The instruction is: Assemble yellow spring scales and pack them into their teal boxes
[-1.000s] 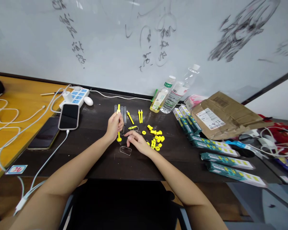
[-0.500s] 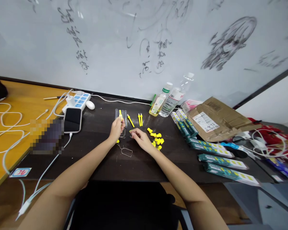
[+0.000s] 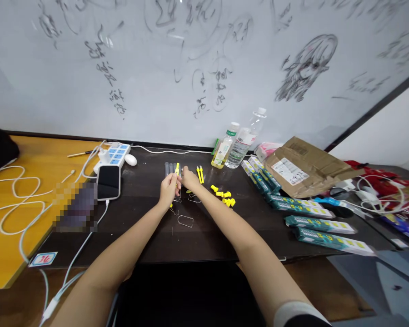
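My left hand (image 3: 169,187) is closed around a slim yellow plastic stick (image 3: 177,167), whose upper end sticks out above the fingers. Beside it my right hand (image 3: 190,179) reaches down with its fingers drawn together; what they hold is hidden. Just behind the hands lie several clear tubes (image 3: 169,169). Two yellow sticks with pale tips (image 3: 200,175) lie to the right of the right hand. Several small yellow plastic pieces (image 3: 227,201) form a loose group, partly behind my right forearm. Nearer to me lies a bent wire loop (image 3: 185,221), with more thin wire pieces under the hands.
At the right lie several green-and-white boxes (image 3: 322,225) and a brown cardboard parcel (image 3: 310,168). Two bottles, a tea bottle (image 3: 224,147) and a water bottle (image 3: 242,144), stand by the whiteboard. A phone (image 3: 108,182), power strip (image 3: 117,155) and white cables occupy the left.
My right hand has moved up and left, close to the left hand, over the spot where a single yellow stick lay. The left hand keeps its yellow stick. The head view has shifted slightly.
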`<state>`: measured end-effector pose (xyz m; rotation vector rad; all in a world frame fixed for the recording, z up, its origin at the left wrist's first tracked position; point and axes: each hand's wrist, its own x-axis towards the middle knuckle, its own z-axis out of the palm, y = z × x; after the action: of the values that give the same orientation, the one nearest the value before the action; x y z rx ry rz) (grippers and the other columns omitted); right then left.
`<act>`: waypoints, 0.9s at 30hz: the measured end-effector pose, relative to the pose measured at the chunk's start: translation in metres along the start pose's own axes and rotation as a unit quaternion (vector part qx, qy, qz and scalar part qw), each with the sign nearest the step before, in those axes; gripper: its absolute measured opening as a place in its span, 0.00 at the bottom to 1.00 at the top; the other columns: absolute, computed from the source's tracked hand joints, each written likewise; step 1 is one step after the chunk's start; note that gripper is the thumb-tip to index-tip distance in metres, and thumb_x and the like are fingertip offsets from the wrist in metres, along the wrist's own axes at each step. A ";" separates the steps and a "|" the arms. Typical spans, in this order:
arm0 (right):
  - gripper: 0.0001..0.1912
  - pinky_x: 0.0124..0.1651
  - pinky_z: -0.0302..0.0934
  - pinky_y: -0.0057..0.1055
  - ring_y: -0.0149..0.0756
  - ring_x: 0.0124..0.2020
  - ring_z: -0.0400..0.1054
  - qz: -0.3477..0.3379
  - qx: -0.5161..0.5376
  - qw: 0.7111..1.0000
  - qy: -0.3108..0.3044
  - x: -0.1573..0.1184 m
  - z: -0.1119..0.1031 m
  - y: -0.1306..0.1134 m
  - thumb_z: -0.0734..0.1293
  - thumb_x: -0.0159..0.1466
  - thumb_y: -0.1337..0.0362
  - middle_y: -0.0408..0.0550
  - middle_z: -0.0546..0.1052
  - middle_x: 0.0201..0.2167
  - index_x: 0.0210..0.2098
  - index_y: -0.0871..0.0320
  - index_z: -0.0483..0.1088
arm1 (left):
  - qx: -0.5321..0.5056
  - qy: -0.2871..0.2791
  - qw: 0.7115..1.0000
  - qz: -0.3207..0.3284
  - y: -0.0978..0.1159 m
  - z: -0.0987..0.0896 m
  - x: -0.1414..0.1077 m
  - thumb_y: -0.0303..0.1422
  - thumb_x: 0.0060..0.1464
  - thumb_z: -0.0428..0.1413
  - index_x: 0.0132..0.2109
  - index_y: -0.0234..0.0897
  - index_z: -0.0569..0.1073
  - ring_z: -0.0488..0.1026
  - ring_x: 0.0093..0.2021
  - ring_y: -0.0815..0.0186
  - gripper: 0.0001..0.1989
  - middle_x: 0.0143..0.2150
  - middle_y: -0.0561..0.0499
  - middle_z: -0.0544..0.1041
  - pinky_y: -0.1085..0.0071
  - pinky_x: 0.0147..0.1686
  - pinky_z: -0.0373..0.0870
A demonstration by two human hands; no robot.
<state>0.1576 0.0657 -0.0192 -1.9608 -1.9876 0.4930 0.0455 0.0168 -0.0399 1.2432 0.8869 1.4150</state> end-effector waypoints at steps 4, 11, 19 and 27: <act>0.20 0.41 0.62 0.37 0.47 0.43 0.72 0.012 0.053 0.999 -0.008 0.009 0.005 0.011 0.69 0.57 0.60 0.61 0.75 0.44 0.43 0.59 0.58 | 0.000 0.007 1.000 -0.012 -0.001 0.000 0.000 0.47 0.58 0.48 0.31 0.37 0.63 0.54 0.11 0.78 0.17 0.17 0.60 0.64 0.81 0.11 0.52; 0.22 0.20 0.60 0.27 0.28 0.16 0.62 0.048 0.345 0.937 -0.022 -0.002 -0.005 0.036 0.71 0.54 0.63 0.39 0.70 0.21 0.44 0.60 0.60 | 0.004 -0.039 0.996 -0.082 0.003 0.003 -0.002 0.45 0.57 0.48 0.29 0.38 0.59 0.48 0.10 0.79 0.16 0.14 0.63 0.58 0.83 0.10 0.44; 0.25 0.16 0.61 0.21 0.24 0.18 0.64 -0.066 0.605 0.793 0.024 -0.056 -0.017 0.087 0.70 0.52 0.58 0.37 0.71 0.23 0.47 0.57 0.64 | 0.098 -0.189 0.976 -0.041 0.007 0.011 -0.014 0.45 0.57 0.48 0.27 0.37 0.60 0.51 0.15 0.76 0.17 0.16 0.61 0.56 0.80 0.15 0.48; 0.19 0.16 0.59 0.21 0.24 0.19 0.62 -0.070 0.676 0.728 0.095 -0.065 -0.033 0.091 0.69 0.53 0.58 0.40 0.73 0.28 0.43 0.56 0.64 | 0.268 -0.279 0.920 0.065 0.005 0.011 -0.021 0.41 0.61 0.44 0.27 0.36 0.61 0.59 0.24 0.71 0.17 0.22 0.56 0.61 0.75 0.28 0.56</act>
<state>0.2548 0.0024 -0.0287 -0.8226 -0.9562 1.1760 0.0538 -0.0056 -0.0378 2.0239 0.8143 0.8402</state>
